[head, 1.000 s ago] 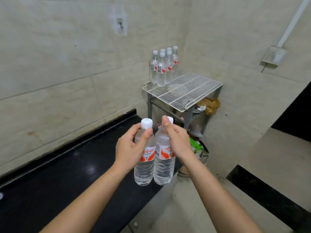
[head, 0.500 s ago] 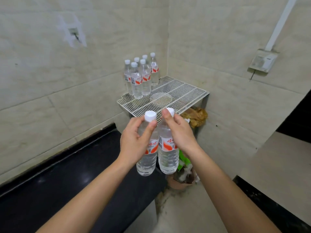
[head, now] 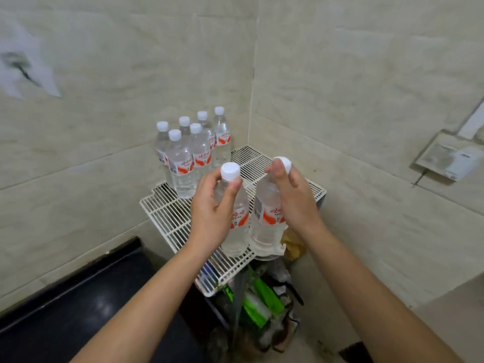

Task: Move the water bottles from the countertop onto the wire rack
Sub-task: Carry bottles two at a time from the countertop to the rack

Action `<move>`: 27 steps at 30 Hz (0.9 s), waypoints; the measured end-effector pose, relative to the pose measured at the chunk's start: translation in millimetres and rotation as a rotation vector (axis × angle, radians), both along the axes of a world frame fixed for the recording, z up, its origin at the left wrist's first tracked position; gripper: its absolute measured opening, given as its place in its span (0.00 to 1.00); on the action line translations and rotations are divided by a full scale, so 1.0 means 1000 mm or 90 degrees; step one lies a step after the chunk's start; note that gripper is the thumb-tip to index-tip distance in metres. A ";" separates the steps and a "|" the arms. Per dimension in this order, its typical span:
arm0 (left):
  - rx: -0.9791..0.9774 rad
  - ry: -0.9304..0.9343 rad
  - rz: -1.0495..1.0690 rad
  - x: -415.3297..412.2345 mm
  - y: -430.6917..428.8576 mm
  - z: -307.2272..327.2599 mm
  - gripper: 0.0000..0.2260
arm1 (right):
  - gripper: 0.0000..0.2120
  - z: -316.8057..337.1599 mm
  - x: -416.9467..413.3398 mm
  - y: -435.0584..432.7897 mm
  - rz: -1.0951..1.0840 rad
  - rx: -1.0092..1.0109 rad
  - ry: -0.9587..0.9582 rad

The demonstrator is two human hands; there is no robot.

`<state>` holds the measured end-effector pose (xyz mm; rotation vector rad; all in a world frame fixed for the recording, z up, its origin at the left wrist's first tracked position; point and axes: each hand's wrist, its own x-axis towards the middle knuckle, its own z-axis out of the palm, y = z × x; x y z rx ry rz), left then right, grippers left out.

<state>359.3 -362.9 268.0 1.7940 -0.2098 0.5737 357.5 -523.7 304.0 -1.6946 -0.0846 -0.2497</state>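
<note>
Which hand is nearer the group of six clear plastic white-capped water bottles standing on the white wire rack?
Left. The left hand, gripping one bottle, is just in front of the group; the right hand, gripping another bottle, is farther to the right.

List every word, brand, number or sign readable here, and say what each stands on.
Nothing can be read with certainty.
Left-hand bottle: red characters on the label, partly hidden and blurred; the fine print is too small.
Right-hand bottle: red brush-style characters, blurred; the barcode-like block is unreadable.
Six bottles on the wire rack: same labels, too small to read.
Wall box: dark mark on a sticker, blurred.
</note>
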 end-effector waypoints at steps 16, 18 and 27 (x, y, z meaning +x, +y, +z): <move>0.157 0.097 0.099 0.187 -0.024 -0.004 0.19 | 0.28 -0.035 0.246 -0.054 0.114 -0.143 -0.004; 0.268 0.088 0.154 0.208 -0.025 0.010 0.17 | 0.28 -0.034 0.283 -0.055 0.153 -0.198 -0.006; 0.509 0.151 0.297 0.269 0.003 0.050 0.19 | 0.22 -0.032 0.376 -0.012 0.309 -0.349 -0.077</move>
